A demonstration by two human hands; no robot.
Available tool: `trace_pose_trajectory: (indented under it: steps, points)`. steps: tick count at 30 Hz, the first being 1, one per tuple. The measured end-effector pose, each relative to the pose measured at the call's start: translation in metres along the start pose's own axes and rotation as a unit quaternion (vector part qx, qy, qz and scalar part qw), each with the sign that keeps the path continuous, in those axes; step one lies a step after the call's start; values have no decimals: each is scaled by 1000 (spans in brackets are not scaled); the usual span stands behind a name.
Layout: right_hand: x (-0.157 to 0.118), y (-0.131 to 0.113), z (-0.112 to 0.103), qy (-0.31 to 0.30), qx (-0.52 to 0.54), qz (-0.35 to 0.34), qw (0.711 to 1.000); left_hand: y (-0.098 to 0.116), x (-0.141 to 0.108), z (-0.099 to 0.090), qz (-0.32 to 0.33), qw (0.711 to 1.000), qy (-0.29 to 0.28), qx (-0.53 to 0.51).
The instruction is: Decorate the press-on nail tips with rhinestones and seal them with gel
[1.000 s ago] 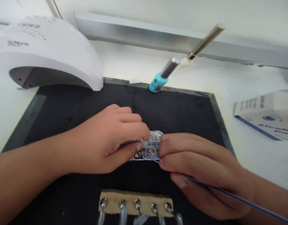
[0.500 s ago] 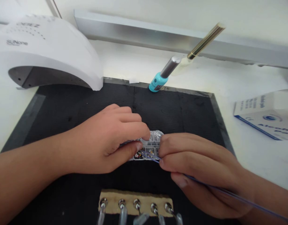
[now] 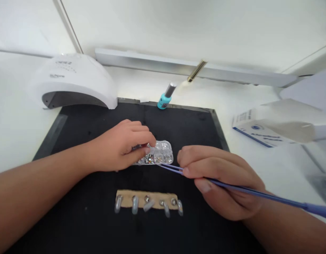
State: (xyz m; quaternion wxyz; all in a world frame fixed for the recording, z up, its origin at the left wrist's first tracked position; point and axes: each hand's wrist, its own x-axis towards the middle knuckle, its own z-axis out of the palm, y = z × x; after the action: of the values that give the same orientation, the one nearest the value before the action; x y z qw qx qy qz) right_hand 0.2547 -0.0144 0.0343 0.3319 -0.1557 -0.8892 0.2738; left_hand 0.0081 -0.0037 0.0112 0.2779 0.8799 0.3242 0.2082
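A clear compartment case [image 3: 166,147] full of small rhinestones lies on the black mat. My left hand [image 3: 125,144] covers its left part, with thumb and index finger closed on the case. My right hand [image 3: 221,176] is closed around purple tweezers [image 3: 237,189]; their thin tips, slightly apart, are at the lower edge of the case. Nearer to me, a tan strip [image 3: 128,198] carries several round metal holders with glittery nail tips [image 3: 135,205]; the middle tip [image 3: 149,205] is slanted.
A white nail lamp [image 3: 80,79] stands at the back left. A turquoise bottle [image 3: 164,101] stands at the back edge of the mat [image 3: 99,225], a gold-capped bottle [image 3: 196,71] behind it. A white box [image 3: 260,127] is on the right.
The view has shifted and shows more of the table. My right hand and the tweezers have drawn back from the case, uncovering its right end. My left hand stays at the case.
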Motion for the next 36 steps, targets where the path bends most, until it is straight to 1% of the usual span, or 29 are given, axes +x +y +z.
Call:
trace_pose_trajectory:
  steps: [3,6,9,11,13,16,17,19,21,23,26,30,36]
  points:
    - [-9,-15,-7,28,12,-2,1000,0,-2,1,4,1000,4,12]
    - [-32,-29,-13,61,36,13,997,-3,-6,3,10,999,9,36]
    - [-56,-38,-12,93,47,21,994,-7,-10,2,6,999,2,54]
    - [-66,-42,-8,106,50,15,993,-4,-12,-2,-6,998,7,67]
    - [-71,-42,-2,111,59,-4,992,9,-16,-7,-28,997,33,69]
    - [-70,-39,4,103,61,-34,992,48,-24,-10,-55,993,86,57]
    - [-70,-38,5,96,54,-38,993,63,-27,-9,-66,992,87,67]
    - [-70,-37,5,77,31,-38,996,88,-34,-1,-26,994,86,67]
    - [-70,-38,4,55,6,-46,997,103,-39,9,-8,996,56,70]
    - [-70,-39,3,41,-14,-63,997,106,-42,19,5,996,48,73]
    - [-69,-40,2,31,-44,-72,996,99,-44,28,16,995,33,91]
    - [-65,-40,1,12,-74,-68,995,93,-44,32,8,994,6,107]
    - [-66,-39,-1,-12,-82,-61,995,97,-44,34,7,992,4,127]
